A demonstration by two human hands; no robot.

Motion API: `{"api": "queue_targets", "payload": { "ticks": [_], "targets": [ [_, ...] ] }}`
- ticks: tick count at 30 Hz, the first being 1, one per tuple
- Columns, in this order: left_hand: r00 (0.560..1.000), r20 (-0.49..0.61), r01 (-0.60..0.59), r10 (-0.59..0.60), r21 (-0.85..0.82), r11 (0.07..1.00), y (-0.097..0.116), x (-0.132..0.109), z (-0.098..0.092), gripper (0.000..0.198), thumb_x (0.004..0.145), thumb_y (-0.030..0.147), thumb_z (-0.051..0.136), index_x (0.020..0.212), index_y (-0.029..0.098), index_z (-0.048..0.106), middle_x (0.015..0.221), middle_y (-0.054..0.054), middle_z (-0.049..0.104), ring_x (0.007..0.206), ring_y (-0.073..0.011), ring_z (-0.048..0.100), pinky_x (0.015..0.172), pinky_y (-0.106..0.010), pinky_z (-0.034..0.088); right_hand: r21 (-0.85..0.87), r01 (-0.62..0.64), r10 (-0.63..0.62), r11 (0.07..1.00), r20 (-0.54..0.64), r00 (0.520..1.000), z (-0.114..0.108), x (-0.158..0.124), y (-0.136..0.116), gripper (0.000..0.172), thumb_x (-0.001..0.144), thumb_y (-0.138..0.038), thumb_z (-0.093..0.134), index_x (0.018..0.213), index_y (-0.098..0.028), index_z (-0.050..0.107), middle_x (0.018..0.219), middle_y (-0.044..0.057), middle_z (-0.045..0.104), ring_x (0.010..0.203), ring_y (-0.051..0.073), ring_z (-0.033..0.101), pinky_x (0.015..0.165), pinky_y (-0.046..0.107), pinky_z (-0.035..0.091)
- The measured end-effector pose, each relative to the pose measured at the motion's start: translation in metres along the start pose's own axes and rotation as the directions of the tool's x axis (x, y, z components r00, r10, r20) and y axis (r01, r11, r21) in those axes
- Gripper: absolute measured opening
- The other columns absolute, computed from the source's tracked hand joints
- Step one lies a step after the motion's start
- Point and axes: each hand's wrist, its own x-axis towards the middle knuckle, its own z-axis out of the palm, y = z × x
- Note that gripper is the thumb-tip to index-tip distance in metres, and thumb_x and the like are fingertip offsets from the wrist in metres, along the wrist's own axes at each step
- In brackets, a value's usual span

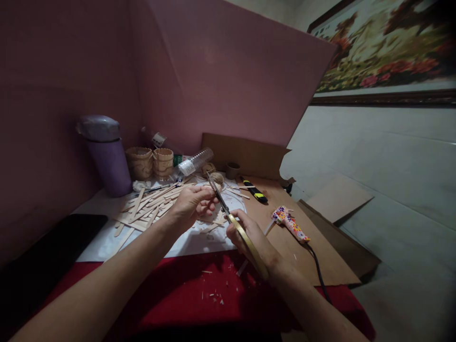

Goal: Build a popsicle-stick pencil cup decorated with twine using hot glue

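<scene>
My right hand point(249, 237) is closed around the yellow handles of a pair of scissors point(223, 204), whose blades point up and away toward my left hand. My left hand point(194, 202) pinches a small wooden stick piece point(210, 189) at the blades. Both hands hover over a white sheet point(107, 242) strewn with wooden craft sticks point(149, 206). Small wood chips lie on the red cloth point(213, 294) below my hands.
A purple flask point(107, 156), two small stick-built cups point(151, 161), a plastic bottle point(192, 164) and twine point(215, 178) stand at the back. A patterned glue gun point(290, 223) and a yellow-black cutter point(254, 190) lie on cardboard point(320, 256) at right. A dark phone point(60, 242) lies at left.
</scene>
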Motion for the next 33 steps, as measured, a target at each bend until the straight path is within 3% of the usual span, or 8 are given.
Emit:
{"api": "queue_targets", "payload": {
  "ticks": [9, 18, 24, 33],
  "targets": [
    [1.0, -0.008, -0.012, 0.012, 0.009, 1.0, 0.0, 0.002, 0.001, 0.013, 0.067, 0.013, 0.074, 0.065, 0.01, 0.062, 0.058, -0.004, 0.063, 0.04, -0.0081, 0.054, 0.036, -0.016, 0.041, 0.022, 0.027, -0.027, 0.999, -0.026, 0.999, 0.008, 0.004, 0.01, 0.061, 0.072, -0.076, 0.065, 0.094, -0.021, 0.052, 0.061, -0.007, 0.045, 0.051, 0.009, 0.038, 0.046, 0.02, 0.03],
    [1.0, -0.005, -0.006, 0.006, -0.011, 1.0, 0.002, -0.001, 0.005, 0.014, 0.067, 0.011, 0.075, 0.063, 0.009, 0.062, 0.059, -0.004, 0.063, 0.041, -0.008, 0.054, 0.036, -0.016, 0.04, 0.041, 0.005, -0.001, 0.999, -0.109, 0.994, 0.015, 0.001, 0.006, 0.048, 0.07, -0.06, 0.076, 0.088, -0.022, 0.054, 0.064, -0.006, 0.052, 0.058, 0.012, 0.048, 0.054, 0.022, 0.037],
    [1.0, 0.025, -0.011, 0.011, -0.006, 1.0, 0.001, 0.0, 0.003, 0.018, 0.066, 0.015, 0.079, 0.064, 0.009, 0.062, 0.059, -0.004, 0.062, 0.044, -0.0072, 0.053, 0.038, -0.016, 0.042, 0.024, -0.01, 0.013, 1.0, -0.139, 0.99, 0.017, -0.004, -0.001, 0.046, 0.071, -0.06, 0.074, 0.09, -0.022, 0.056, 0.07, -0.002, 0.06, 0.065, 0.016, 0.057, 0.055, 0.024, 0.039],
    [0.999, 0.036, -0.019, 0.019, -0.015, 1.0, 0.001, -0.002, 0.005, 0.018, 0.065, 0.013, 0.08, 0.066, 0.008, 0.063, 0.061, -0.005, 0.065, 0.044, -0.0077, 0.054, 0.04, -0.017, 0.044, 0.034, -0.027, 0.034, 0.999, -0.209, 0.977, 0.014, 0.003, 0.007, 0.053, 0.067, -0.068, 0.073, 0.084, -0.021, 0.056, 0.059, -0.003, 0.056, 0.053, 0.013, 0.051, 0.047, 0.023, 0.035]
  ]
}}
